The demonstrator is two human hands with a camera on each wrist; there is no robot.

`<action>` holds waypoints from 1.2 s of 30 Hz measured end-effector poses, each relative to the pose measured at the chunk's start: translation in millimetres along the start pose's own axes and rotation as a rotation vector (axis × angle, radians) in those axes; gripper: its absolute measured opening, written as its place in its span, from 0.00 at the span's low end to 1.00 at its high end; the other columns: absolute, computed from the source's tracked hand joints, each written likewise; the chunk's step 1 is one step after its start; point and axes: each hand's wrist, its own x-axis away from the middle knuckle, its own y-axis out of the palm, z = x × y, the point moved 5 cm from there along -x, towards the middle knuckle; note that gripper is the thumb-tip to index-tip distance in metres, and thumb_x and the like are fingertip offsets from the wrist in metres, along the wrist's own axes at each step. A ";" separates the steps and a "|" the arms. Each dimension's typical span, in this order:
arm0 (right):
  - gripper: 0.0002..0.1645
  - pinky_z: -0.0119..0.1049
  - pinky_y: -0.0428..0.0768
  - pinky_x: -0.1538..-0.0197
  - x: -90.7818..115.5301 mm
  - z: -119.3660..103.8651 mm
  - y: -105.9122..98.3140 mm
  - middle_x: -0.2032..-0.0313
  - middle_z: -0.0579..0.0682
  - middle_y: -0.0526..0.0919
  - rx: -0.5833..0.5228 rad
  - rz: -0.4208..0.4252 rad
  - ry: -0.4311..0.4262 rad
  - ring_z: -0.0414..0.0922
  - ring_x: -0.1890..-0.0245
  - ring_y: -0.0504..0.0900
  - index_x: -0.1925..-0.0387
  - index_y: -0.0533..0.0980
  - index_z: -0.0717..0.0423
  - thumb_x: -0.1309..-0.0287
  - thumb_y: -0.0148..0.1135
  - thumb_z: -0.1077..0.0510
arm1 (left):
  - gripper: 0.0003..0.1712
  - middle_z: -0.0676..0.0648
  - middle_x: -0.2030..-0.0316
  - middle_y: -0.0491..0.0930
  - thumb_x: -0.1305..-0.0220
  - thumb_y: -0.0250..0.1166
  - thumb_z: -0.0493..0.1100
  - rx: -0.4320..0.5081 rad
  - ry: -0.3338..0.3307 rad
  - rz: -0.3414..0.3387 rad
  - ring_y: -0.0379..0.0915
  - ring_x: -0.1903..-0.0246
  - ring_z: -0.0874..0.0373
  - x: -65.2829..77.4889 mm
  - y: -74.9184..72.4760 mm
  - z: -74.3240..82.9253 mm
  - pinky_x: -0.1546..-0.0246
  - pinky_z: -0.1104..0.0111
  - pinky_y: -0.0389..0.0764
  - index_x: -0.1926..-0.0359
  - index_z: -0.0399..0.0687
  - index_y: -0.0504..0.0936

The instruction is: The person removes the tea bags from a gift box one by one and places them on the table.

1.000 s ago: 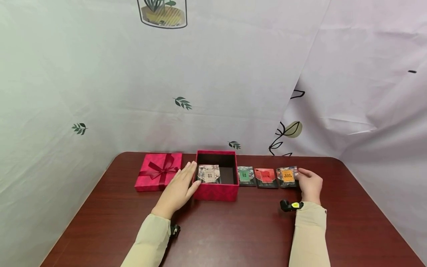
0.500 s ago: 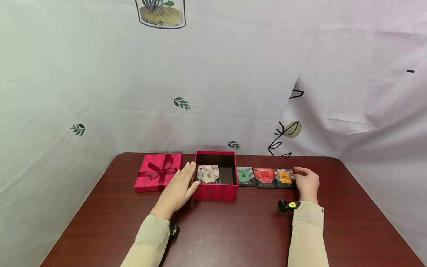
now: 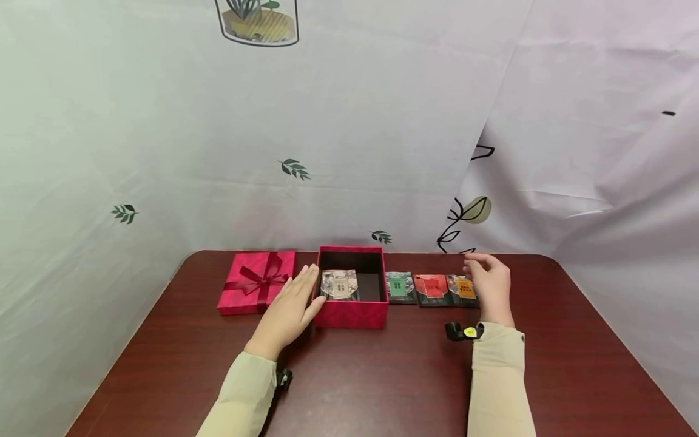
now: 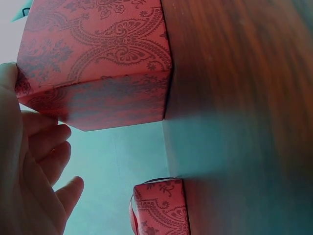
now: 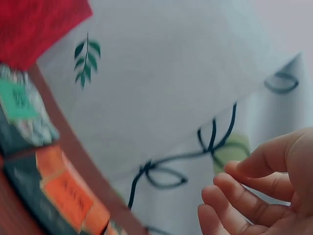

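Observation:
My left hand (image 3: 286,312) rests with straight fingers along the left wall of an uncovered red gift box (image 3: 351,315); its thumb lies at the near corner. In the left wrist view the patterned box wall (image 4: 112,44) fills the top. Inside the box, at its left, leans a beige-labelled packet (image 3: 340,285). My right hand (image 3: 493,288) hovers over the right end of a packet row, fingers loosely curled and holding nothing. Beneath it, an orange-labelled packet (image 3: 463,287) is partly hidden. A red packet (image 3: 434,290) and a green-labelled packet (image 3: 400,287) lie to its left.
Left of the box sits its red lid (image 3: 256,282) with a ribbon bow, partly behind my left hand. Everything stands near the back edge of the brown table (image 3: 377,382). A pale printed cloth (image 3: 349,139) hangs behind.
My right hand has let go of the orange-labelled packet, which slid left against the red one. It has since risen and moved left. My left hand stays at the box.

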 end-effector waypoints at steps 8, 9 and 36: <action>0.16 0.26 0.84 0.62 16.2 -29.2 22.6 0.58 0.57 0.85 -0.057 -0.096 -0.094 0.36 0.66 0.85 0.47 0.80 0.64 0.28 0.54 0.60 | 0.39 0.39 0.25 0.60 0.26 0.59 0.55 -0.007 0.005 0.000 0.51 0.24 0.47 -0.3 -0.3 0.4 0.27 0.44 0.57 0.24 0.37 0.61; 0.15 0.28 0.84 0.62 18.5 -32.6 25.5 0.59 0.56 0.85 -0.058 -0.110 -0.108 0.35 0.67 0.85 0.48 0.80 0.64 0.29 0.55 0.60 | 0.39 0.39 0.25 0.60 0.26 0.59 0.55 -0.009 0.006 0.003 0.52 0.24 0.47 -0.2 -0.5 0.4 0.27 0.44 0.57 0.24 0.37 0.61; 0.13 0.36 0.87 0.55 66.9 -70.8 94.4 0.55 0.69 0.83 -0.227 -0.463 -0.229 0.50 0.61 0.87 0.50 0.79 0.71 0.30 0.57 0.66 | 0.39 0.40 0.24 0.59 0.25 0.58 0.55 -0.028 0.009 -0.003 0.51 0.24 0.46 -0.3 -0.7 0.8 0.27 0.44 0.57 0.24 0.36 0.61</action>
